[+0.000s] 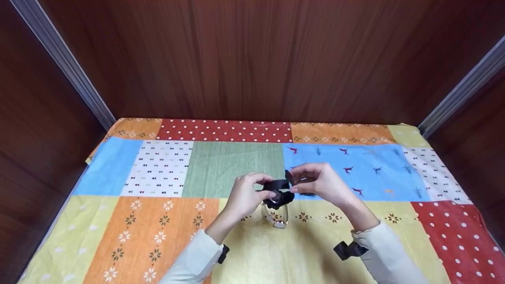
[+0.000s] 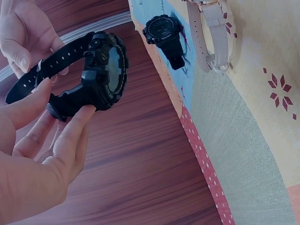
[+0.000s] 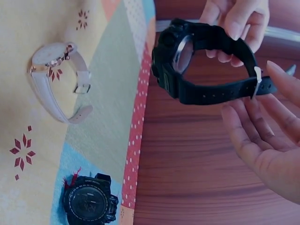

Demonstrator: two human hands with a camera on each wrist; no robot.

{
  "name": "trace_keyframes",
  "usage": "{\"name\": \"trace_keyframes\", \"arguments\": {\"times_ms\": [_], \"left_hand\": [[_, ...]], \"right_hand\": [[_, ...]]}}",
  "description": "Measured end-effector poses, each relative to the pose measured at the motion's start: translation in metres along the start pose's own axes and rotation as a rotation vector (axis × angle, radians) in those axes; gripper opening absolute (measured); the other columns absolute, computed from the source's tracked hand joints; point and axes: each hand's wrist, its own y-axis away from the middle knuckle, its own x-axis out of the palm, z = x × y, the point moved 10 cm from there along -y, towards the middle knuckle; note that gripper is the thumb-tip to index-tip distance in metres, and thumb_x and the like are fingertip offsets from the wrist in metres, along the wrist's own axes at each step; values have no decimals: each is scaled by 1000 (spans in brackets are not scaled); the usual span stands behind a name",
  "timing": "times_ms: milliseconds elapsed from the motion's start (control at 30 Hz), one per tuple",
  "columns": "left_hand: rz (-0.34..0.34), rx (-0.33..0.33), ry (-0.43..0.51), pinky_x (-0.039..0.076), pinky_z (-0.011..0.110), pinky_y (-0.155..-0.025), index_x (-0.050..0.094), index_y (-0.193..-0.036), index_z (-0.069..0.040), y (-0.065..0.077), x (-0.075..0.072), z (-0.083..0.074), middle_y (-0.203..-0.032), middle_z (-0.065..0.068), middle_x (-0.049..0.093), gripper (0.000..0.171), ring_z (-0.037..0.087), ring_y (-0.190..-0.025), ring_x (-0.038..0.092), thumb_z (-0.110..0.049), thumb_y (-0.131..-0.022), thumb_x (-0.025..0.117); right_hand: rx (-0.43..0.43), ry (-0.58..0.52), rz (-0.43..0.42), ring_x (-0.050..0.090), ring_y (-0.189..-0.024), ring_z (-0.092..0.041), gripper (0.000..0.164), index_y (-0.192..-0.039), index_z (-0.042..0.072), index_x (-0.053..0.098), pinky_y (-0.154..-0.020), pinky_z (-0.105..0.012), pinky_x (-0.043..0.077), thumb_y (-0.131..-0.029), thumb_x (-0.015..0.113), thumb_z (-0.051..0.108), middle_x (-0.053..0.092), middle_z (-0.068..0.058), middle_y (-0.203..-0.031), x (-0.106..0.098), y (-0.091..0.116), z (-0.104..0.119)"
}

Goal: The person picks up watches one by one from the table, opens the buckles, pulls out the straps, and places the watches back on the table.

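A black digital wristwatch [image 1: 276,202] is held up off the cloth between both hands, its strap fastened into a loop. My left hand [image 1: 246,197] grips the strap beside the case, thumb on one side and fingers on the other, as the left wrist view shows. At the other side of the loop, my right hand [image 1: 323,183] pinches the strap's free end near the metal buckle [image 3: 257,82]. Below lies a watch with a pale strap and rose-gold case [image 3: 49,55]. A second black digital watch [image 3: 88,199] rests nearby, mostly hidden by my right hand in the head view.
A patchwork cloth [image 1: 158,236] covers the table. Brown wood-grain panels [image 1: 252,59] rise behind it and at both sides, with grey metal strips [image 1: 67,59] at the corners. Both watches on the cloth lie close beneath my hands.
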Motion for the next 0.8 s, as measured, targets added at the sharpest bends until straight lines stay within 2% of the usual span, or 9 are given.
{"name": "trace_keyframes", "arguments": {"times_ms": [300, 567, 800], "left_hand": [[-6, -11, 18, 47, 33, -80, 69, -95, -4, 1, -2, 1, -89, 4, 66, 23, 18, -88, 59, -3, -73, 74], [-8, -14, 6, 45, 34, -81, 69, -94, -4, 1, -1, 3, -87, 4, 67, 23, 17, -87, 60, -5, -72, 75], [1, -8, 2, 45, 35, -82, 68, -96, -4, 2, 1, 4, -89, 4, 66, 23, 19, -88, 59, -5, -73, 74]], "right_hand": [[-31, 66, 59, 63, -85, -28, 33, -104, -7, 63, -74, -27, 52, -74, 74, 4, 65, -18, -92, 4, 1, -6], [-85, 118, 56, 64, -79, -23, 28, -99, -5, 66, -71, -27, 52, -74, 74, 5, 67, -16, -86, 10, 1, -10], [-113, 138, 25, 64, -76, -23, 23, -95, -5, 67, -69, -27, 52, -75, 72, 2, 67, -16, -84, 9, 2, -8]]}}
